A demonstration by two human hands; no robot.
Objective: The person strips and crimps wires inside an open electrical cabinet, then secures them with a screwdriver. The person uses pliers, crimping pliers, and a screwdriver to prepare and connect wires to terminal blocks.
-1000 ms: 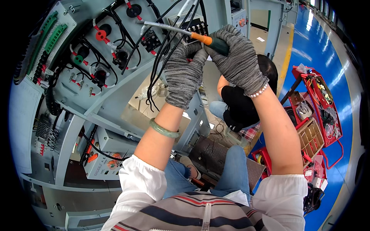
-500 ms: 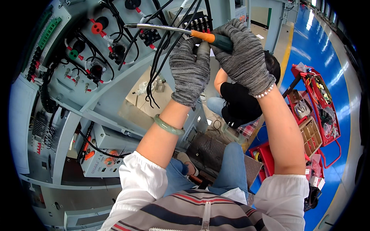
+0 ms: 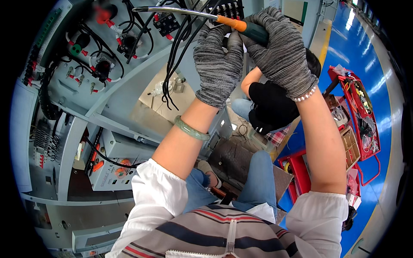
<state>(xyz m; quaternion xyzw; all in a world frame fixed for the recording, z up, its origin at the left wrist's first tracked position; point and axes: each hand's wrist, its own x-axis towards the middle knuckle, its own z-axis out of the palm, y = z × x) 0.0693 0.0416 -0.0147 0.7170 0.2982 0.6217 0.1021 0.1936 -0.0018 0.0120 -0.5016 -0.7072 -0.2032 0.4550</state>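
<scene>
My right hand (image 3: 282, 53), in a grey knit glove, is closed around the dark green and orange handle of a screwdriver (image 3: 232, 22). The long metal shaft points left across the top, its tip apart from any screw. Beside it, my left hand (image 3: 218, 64) wears a matching glove, its thumb and fingers drawn together close to the right fingertips. Whatever lies between those left fingers is hidden. Just beyond the hands sits a black terminal block (image 3: 226, 9). Several loose black wires (image 3: 174, 64) hang down left of my left hand.
A grey metal cabinet (image 3: 107, 105) fills the left, with red-capped terminals, a green connector (image 3: 75, 49) and wiring. Another person in a black top (image 3: 273, 101) crouches beyond my right forearm. Red tool trolley (image 3: 361, 116) stands at right on the blue floor (image 3: 344, 47).
Both hands and the screwdriver sit slightly higher and farther right in view. The cabinet has shifted left and up in the picture. The right hand keeps its hold on the screwdriver.
</scene>
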